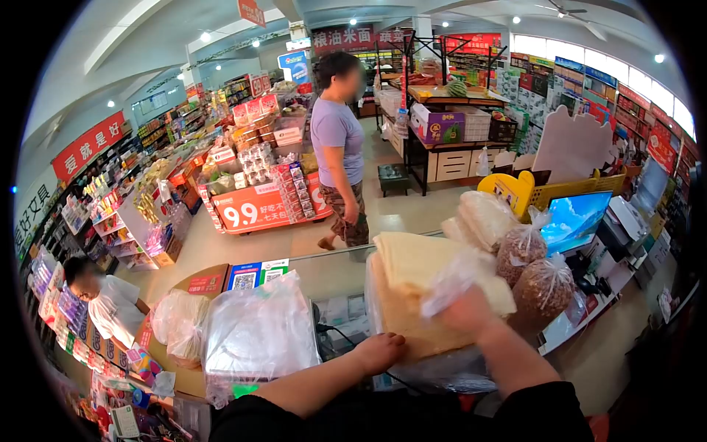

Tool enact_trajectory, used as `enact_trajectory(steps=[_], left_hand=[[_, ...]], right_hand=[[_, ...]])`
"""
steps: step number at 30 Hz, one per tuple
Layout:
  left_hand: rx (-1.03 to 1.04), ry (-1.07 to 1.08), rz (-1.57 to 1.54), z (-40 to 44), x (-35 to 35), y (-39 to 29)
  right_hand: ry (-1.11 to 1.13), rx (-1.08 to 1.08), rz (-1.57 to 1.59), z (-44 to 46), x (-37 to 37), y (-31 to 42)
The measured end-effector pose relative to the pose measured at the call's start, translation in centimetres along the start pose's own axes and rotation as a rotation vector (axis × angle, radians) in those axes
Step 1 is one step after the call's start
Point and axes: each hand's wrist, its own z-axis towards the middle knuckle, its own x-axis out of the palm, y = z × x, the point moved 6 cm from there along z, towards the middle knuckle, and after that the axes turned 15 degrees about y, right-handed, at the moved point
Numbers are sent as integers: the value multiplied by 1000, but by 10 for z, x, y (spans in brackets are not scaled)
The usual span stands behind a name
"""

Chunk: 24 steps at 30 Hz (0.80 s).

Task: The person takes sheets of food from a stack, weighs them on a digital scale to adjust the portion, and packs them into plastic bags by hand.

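Observation:
A tall stack of pale yellow sheets [412,269] lies on the counter, with plastic film around its lower part. My right hand [468,313] is over the stack's right side, with a clear plastic bag [451,283] at its fingers, blurred by motion. At the stack's lower left edge rests my left hand [381,352], its fingers curled beside the plastic; whether they grip anything is hidden. Left of the stack, clear plastic [258,331] covers a flat square surface. Knotted bags of brown food [543,291] stand to the right.
A person in a purple shirt [339,136] stands beyond the counter; another in white [116,313] is at the lower left. A bag of pale food [179,324] sits at the counter's left. A monitor [576,225] and a yellow basket [571,197] are at the right.

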Motion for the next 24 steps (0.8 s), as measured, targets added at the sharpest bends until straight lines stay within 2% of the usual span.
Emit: enact_trajectory(steps=[3, 4, 7, 8, 10, 11, 12, 14, 15, 16, 18, 21, 23, 24], left_hand=[[-44, 127, 105, 4, -1, -6], [-71, 186, 148, 4, 3, -6], [-25, 27, 179, 2, 7, -4], [-48, 67, 160, 4, 12, -2], [-91, 138, 134, 14, 0, 5], [-88, 23, 89, 16, -16, 3], [-88, -92, 44, 15, -33, 0], [-62, -285, 17, 13, -53, -5], [-62, -294, 22, 12, -57, -8], [-61, -304, 30, 11, -61, -11], [-58, -367, 23, 2, -79, -19], [-68, -330, 19, -9, -58, -21], [-66, -108, 15, -8, -29, -13], [-64, -4, 10, -6, -15, -8]], right_hand=[[456, 184, 329, -29, 93, 16], [515, 75, 201, -39, 119, 27], [281, 130, 236, -60, 86, 48], [187, 89, 175, -74, 124, 36], [268, 15, 421, -71, 123, 24], [307, -27, 540, -68, 121, 22], [256, 21, 387, -70, 114, 22], [216, 164, 287, -67, 117, 26], [197, 235, 234, -66, 120, 25], [103, 127, 135, -59, 124, 22], [158, 147, 132, -44, 136, -1], [199, 215, 183, -3, 94, -40], [-82, 199, 223, 16, 2, -45], [-324, 68, 190, 16, -43, -35]])
